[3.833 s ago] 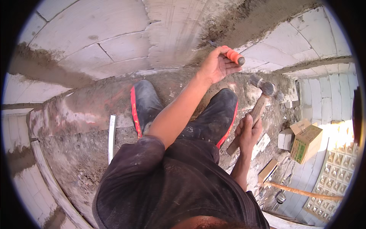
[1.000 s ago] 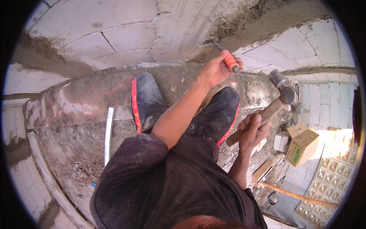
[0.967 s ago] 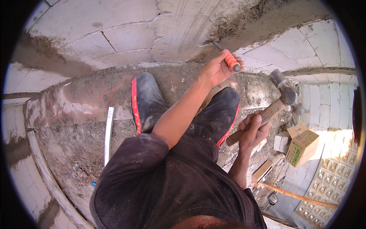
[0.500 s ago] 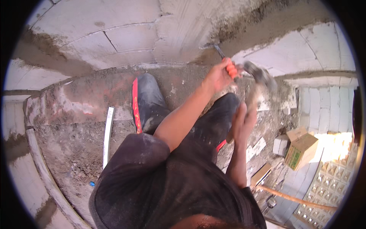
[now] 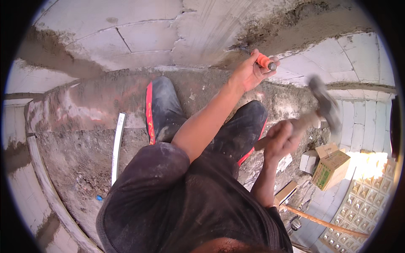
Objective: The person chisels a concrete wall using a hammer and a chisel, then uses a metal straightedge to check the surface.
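My left hand (image 5: 249, 75) is wrapped round the orange grip of a chisel (image 5: 265, 61). The chisel's dark shaft points up and left to the wall, where its tip meets the rough grey mortar band (image 5: 278, 36); the exact contact is hard to make out. Lower and to the right, my right hand (image 5: 282, 141) is closed on the wooden handle of a hammer (image 5: 325, 103). The hammer's metal head is blurred by motion and stands clear of the chisel's butt end, off to its right.
White block walls (image 5: 101, 42) rise in front. A white strip (image 5: 119, 147) lies on the dirt floor at left, near a long curved board (image 5: 50, 189). At right are a cardboard box (image 5: 332, 168), patterned pale blocks (image 5: 358, 206) and a wooden stick (image 5: 325, 220).
The hammer has swung away from the chisel, to the right and down, with my right hand. My left hand has shifted slightly up, tilting the chisel so its butt end faces me.
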A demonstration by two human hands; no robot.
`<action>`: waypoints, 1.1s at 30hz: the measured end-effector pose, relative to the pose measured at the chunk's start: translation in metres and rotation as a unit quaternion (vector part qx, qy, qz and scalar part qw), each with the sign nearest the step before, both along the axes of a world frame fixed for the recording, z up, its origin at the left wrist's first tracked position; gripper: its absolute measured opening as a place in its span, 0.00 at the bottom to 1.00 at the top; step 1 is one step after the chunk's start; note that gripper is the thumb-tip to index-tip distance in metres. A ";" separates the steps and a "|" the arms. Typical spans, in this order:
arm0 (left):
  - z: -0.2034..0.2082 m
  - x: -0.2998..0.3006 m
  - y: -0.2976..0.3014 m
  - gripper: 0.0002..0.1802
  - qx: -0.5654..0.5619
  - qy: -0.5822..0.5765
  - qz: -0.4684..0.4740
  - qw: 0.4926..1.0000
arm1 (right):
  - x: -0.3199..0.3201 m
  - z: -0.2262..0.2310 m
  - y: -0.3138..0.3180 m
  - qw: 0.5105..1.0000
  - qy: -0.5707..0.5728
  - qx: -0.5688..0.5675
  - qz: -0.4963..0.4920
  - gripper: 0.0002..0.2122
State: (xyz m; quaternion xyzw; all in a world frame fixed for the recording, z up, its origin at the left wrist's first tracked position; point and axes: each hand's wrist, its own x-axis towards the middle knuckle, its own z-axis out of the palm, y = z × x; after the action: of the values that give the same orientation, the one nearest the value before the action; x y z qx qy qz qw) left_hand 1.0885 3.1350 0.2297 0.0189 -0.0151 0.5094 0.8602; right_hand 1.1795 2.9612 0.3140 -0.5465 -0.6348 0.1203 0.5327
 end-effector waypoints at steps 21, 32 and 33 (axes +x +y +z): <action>-0.004 0.006 -0.005 0.19 -0.022 0.055 -0.006 0.998 | 0.002 -0.001 0.006 0.971 0.092 -0.197 -0.097 0.10; -0.009 0.016 0.018 0.23 0.020 0.025 0.022 0.999 | -0.005 0.010 0.013 0.973 0.148 -0.148 -0.100 0.08; -0.011 0.018 0.014 0.25 0.000 0.035 0.014 0.999 | -0.007 0.016 0.012 0.972 0.147 -0.154 -0.102 0.08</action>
State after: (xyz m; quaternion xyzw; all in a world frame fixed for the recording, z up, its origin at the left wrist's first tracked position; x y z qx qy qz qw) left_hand 1.1068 3.1487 0.2189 0.0366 0.0150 0.5207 0.8528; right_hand 1.1730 2.9736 0.3298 -0.6603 -0.4644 0.2405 0.5390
